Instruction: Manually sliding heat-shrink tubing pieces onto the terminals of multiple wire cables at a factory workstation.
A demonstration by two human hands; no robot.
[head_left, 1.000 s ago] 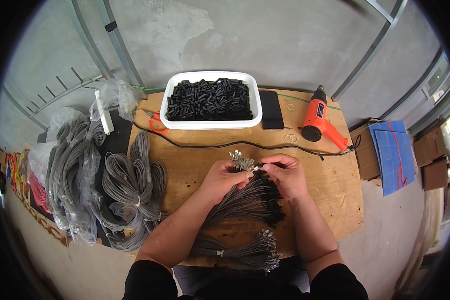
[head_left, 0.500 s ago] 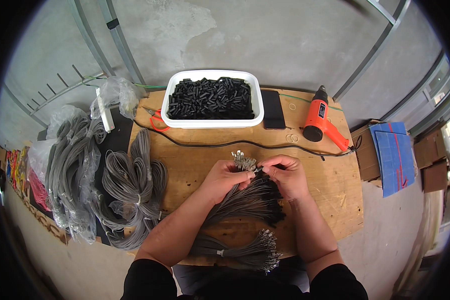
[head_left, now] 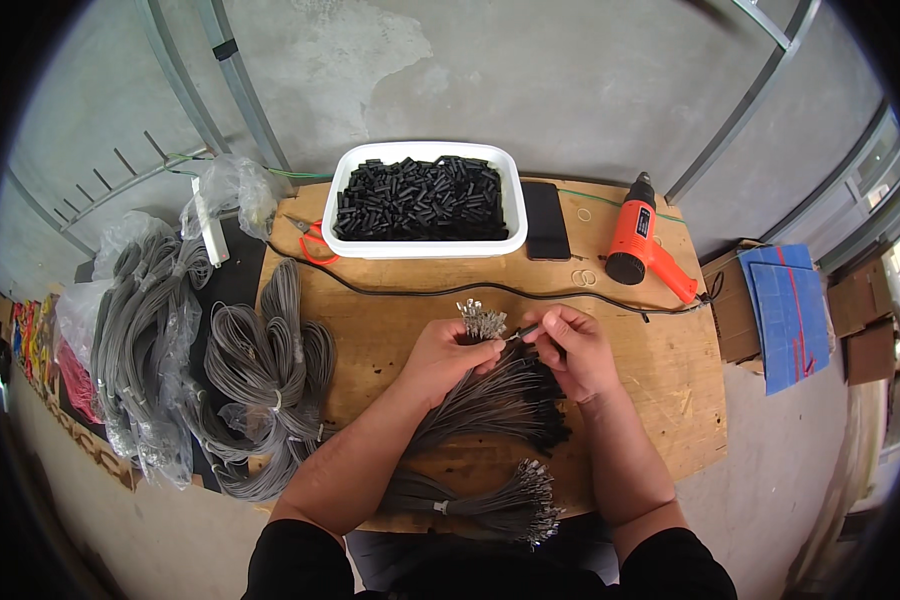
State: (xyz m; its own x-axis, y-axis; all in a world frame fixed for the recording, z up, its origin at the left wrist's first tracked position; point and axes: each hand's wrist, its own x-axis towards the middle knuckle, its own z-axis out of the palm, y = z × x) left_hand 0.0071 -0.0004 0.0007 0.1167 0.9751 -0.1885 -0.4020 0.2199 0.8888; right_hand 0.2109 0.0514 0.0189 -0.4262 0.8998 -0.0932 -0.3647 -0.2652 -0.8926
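My left hand [head_left: 446, 360] is closed around a bundle of grey wires whose silvery metal terminals [head_left: 483, 320] stick up above the fingers. Between the thumb and fingers of my right hand [head_left: 575, 352] is a small black sleeve [head_left: 526, 331], beside a wire end at my left fingertips. Below my hands fan out grey wires [head_left: 480, 400] with black sleeves on their ends [head_left: 548, 415]. Closer to me lies another tied bundle of grey wires [head_left: 460, 503] with bare metal terminals.
A white tub [head_left: 430, 249] heaped with black sleeves [head_left: 420, 200] stands at the back. Around it are red-handled pliers [head_left: 315, 240], a black phone [head_left: 547, 222] and an orange heat gun [head_left: 635, 240]. A black cable [head_left: 450, 290] crosses the table [head_left: 670, 400]. Coiled grey wires [head_left: 260, 370] lie left.
My right hand has tilted, and its fingers have shifted slightly back from my left fingertips, showing more of the black sleeve. My left hand has moved a little to the left.
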